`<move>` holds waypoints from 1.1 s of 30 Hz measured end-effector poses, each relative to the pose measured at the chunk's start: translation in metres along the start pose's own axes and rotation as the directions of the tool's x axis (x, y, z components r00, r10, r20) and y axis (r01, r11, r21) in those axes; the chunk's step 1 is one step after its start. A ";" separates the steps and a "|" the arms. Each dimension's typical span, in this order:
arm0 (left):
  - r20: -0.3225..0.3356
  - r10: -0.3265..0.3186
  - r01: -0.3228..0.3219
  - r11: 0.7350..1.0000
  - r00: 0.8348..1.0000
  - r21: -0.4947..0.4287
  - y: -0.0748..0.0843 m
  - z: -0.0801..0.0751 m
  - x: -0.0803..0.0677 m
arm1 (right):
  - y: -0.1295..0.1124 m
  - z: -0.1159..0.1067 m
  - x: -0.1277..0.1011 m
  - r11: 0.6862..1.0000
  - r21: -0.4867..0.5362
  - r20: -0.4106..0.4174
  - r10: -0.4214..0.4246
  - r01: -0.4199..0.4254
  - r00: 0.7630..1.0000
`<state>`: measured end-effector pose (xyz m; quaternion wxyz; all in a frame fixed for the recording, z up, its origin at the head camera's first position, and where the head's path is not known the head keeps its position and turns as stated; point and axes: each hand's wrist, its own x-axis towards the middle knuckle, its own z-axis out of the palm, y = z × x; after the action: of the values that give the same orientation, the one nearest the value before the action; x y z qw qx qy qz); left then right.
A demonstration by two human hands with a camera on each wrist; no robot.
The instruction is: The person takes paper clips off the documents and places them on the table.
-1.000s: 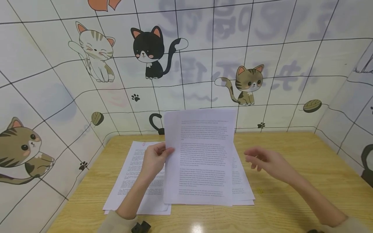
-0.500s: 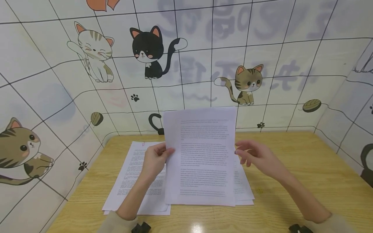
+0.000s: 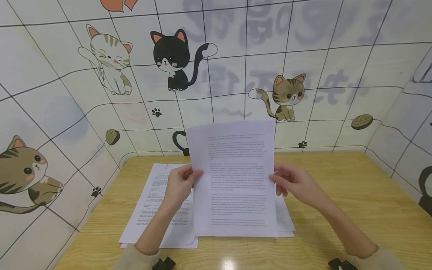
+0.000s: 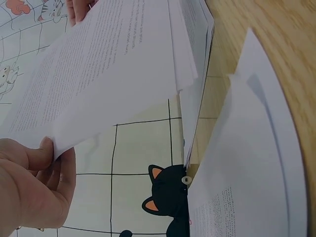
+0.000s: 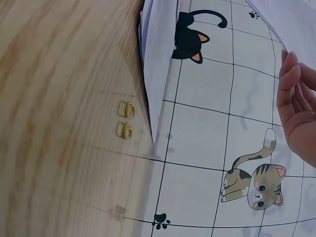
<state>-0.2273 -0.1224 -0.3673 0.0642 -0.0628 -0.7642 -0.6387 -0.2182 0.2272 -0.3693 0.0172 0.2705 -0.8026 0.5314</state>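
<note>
Printed paper sheets (image 3: 236,183) are held up facing me, above the table. My left hand (image 3: 180,187) pinches their left edge, thumb in front and fingers behind. At the right edge, my right hand (image 3: 297,184) pinches them too, its thumb tip on the front face. The left wrist view shows more than one layer along the lower edge of the held sheets (image 4: 113,74). Below and to the left lies a stack of printed pages (image 3: 162,204) with a red paper clip (image 3: 166,166) on its top edge. Another paper stack (image 3: 285,221) shows partly behind the held sheets.
Two yellow clips, a nearer clip (image 5: 124,131) and a farther clip (image 5: 127,109), lie on the wooden table (image 3: 354,210) right of the papers. A wall (image 3: 229,105) with cat drawings rises behind the table's back edge.
My right hand has moved left from beside the sheets and taken hold of their right edge. The sheets have risen and turned slightly. My left hand keeps its grip, nearly still.
</note>
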 end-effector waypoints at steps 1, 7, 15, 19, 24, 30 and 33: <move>0.005 -0.002 0.002 1.000 1.000 0.003 0.000 0.000 0.000 | 0.000 0.000 0.000 1.000 0.007 -0.002 -0.002 0.002 1.000; 0.053 -0.012 0.010 0.999 0.998 0.036 -0.001 -0.004 0.002 | -0.002 0.002 0.002 1.000 -0.002 -0.042 -0.030 0.030 0.999; 0.161 0.046 -0.061 0.994 0.986 0.089 -0.002 -0.009 0.003 | -0.002 0.000 -0.001 0.998 -0.032 -0.135 -0.056 0.052 0.989; 0.210 0.054 -0.075 0.993 0.976 0.094 -0.003 -0.009 0.003 | 0.000 -0.004 -0.003 0.997 -0.037 -0.158 -0.066 0.061 0.985; 0.244 0.069 -0.095 0.991 0.967 0.093 -0.004 -0.006 0.004 | 0.004 -0.009 -0.006 0.999 -0.037 -0.169 -0.046 0.040 0.985; 0.266 0.092 -0.120 0.989 0.960 0.091 -0.007 0.005 0.004 | 0.007 -0.020 -0.012 0.996 -0.084 -0.199 -0.010 -0.007 0.980; 0.271 0.112 -0.141 0.986 0.956 0.088 -0.008 0.012 0.004 | 0.009 -0.027 -0.014 0.995 -0.104 -0.206 -0.008 -0.014 0.979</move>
<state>-0.2334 -0.1116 -0.3764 0.0056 -0.1929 -0.7933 -0.5775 -0.2174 0.2585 -0.3697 0.1135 0.2117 -0.8235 0.5139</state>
